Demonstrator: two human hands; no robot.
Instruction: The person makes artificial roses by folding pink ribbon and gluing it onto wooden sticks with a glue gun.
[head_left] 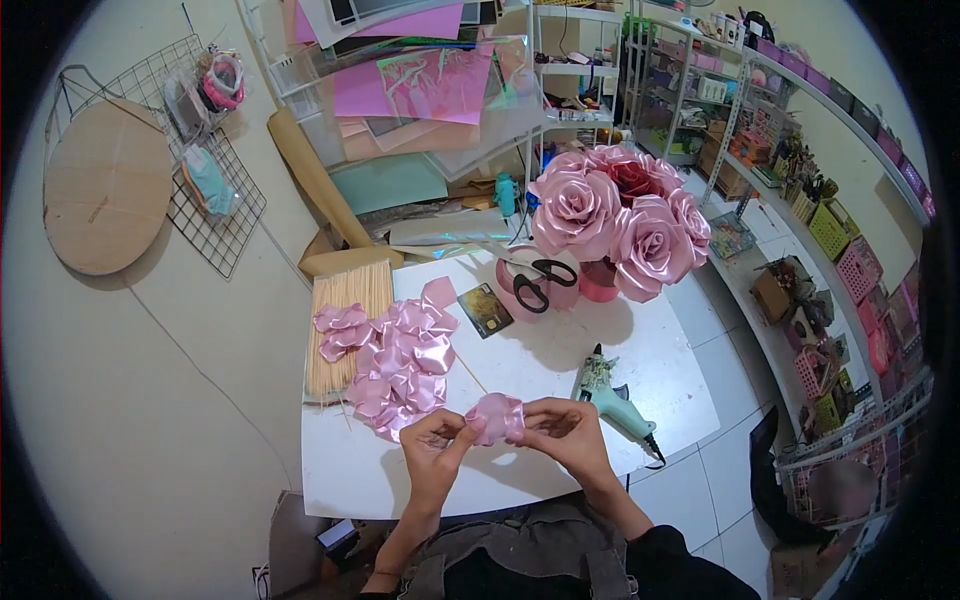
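Between my two hands, close over the front of the white table, is a pink satin petal [497,418]. My left hand [437,440] pinches its left edge, thumb and fingers pressed together. On the opposite edge, my right hand [567,432] grips the fabric the same way. A pile of pink satin petals [405,365] lies just beyond my left hand, partly over a bundle of thin wooden sticks [340,300]. One loose stick [470,373] shows behind the held petal. To the right of my right hand rests a mint-green glue gun [615,403].
Large pink satin roses [650,245] with a dark red one [632,180] stand at the table's back right. Black-handled scissors [540,285] lie on a roll of pink ribbon [512,270], beside a dark card [485,310]. Shelves [740,170] line the right side.
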